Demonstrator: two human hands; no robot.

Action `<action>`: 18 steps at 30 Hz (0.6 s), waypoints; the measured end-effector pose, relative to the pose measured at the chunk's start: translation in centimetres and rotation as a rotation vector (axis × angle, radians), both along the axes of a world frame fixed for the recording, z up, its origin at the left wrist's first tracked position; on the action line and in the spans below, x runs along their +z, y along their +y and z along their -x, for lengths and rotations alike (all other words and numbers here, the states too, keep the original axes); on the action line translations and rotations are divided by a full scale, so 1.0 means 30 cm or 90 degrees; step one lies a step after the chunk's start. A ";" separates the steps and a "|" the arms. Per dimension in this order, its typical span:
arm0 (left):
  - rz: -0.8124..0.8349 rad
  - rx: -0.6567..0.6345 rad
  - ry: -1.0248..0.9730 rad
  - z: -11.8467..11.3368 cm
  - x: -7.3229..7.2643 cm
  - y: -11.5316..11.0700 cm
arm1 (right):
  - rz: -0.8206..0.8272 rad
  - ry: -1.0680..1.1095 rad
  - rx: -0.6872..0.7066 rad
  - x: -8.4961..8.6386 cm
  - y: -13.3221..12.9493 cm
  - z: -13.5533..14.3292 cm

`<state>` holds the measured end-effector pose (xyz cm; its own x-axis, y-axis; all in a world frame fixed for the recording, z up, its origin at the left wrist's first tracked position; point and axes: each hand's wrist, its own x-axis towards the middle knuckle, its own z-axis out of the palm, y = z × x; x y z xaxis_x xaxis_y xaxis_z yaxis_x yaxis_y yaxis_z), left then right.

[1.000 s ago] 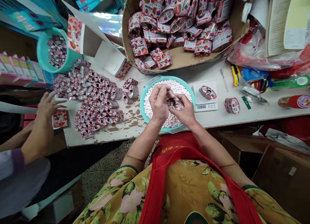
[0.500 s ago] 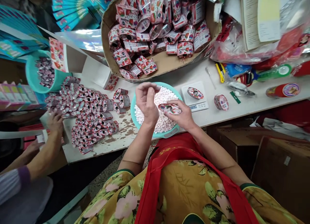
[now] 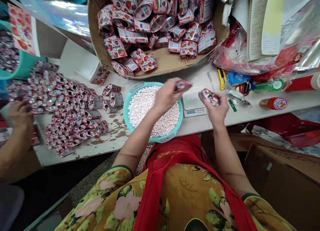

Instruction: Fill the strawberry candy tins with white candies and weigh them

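My left hand point(image 3: 165, 97) reaches across the bowl and grips a small strawberry-printed box point(image 3: 184, 86), slightly blurred, over the back of the digital scale point(image 3: 195, 112). To the right of the scale, my right hand point(image 3: 219, 109) has its fingers around another oval strawberry-printed box point(image 3: 209, 96). Whether a further box lies behind that hand is hidden. No box shows on the visible part of the scale's plate. Under my left forearm stands a turquoise bowl point(image 3: 126, 106) of small white candies point(image 3: 141, 103).
Many filled-looking printed boxes point(image 3: 75, 101) stand bunched at left, near a co-worker's hand point(image 3: 21, 113). A large cardboard carton point(image 3: 172, 56) of loose boxes sits behind the bowl. A yellow cutter point(image 3: 221, 78), a spoon point(image 3: 209, 76) and a red canister point(image 3: 272, 103) lie at right.
My left hand has moved right from above the candies and now grips a box. My right hand has moved right, past the scale. The box on the scale is gone, and the view has shifted.
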<state>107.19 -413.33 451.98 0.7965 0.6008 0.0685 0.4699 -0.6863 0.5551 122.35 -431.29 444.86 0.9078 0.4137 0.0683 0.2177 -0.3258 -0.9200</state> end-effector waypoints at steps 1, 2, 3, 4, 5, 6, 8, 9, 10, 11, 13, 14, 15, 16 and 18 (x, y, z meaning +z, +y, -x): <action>-0.024 0.096 -0.036 0.108 0.057 0.026 | 0.012 0.000 0.028 -0.037 0.043 0.010; -0.054 0.203 -0.041 0.226 0.112 0.049 | 0.026 -0.001 0.056 -0.070 0.080 0.021; -0.083 0.321 -0.012 0.348 0.159 0.066 | 0.039 -0.003 0.084 -0.098 0.109 0.032; -0.106 0.446 0.053 0.468 0.192 0.076 | 0.050 -0.006 0.108 -0.119 0.128 0.042; -0.111 0.551 0.156 0.582 0.208 0.083 | 0.059 -0.013 0.124 -0.133 0.135 0.050; -0.107 0.633 0.271 0.684 0.205 0.086 | 0.066 -0.024 0.133 -0.140 0.129 0.054; -0.026 0.711 0.474 0.847 0.141 0.093 | 0.080 -0.067 0.121 -0.134 0.083 0.049; 0.034 0.722 0.543 0.906 0.087 0.098 | 0.092 -0.100 0.095 -0.124 0.046 0.039; 0.092 0.730 0.579 0.952 0.023 0.106 | 0.111 -0.138 0.059 -0.112 0.004 0.026; 0.133 0.743 0.583 0.986 -0.044 0.114 | 0.138 -0.176 0.021 -0.101 -0.041 0.010; 0.136 0.787 0.509 1.029 -0.163 0.129 | 0.224 -0.219 -0.046 -0.088 -0.126 -0.024; 0.110 0.809 0.458 1.041 -0.206 0.134 | 0.280 -0.209 -0.068 -0.090 -0.162 -0.040; 0.077 0.827 0.412 1.048 -0.234 0.137 | 0.338 -0.171 -0.079 -0.098 -0.192 -0.055; 0.038 0.837 0.373 1.049 -0.247 0.137 | 0.388 -0.110 -0.080 -0.111 -0.216 -0.068; -0.061 0.838 0.298 1.023 -0.236 0.130 | 0.440 0.016 -0.076 -0.146 -0.247 -0.086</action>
<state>76.49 -409.44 444.89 -0.3810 0.9237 0.0390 0.9166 0.3718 0.1470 124.93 -438.69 440.47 0.9477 0.2521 -0.1959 0.1254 -0.8582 -0.4978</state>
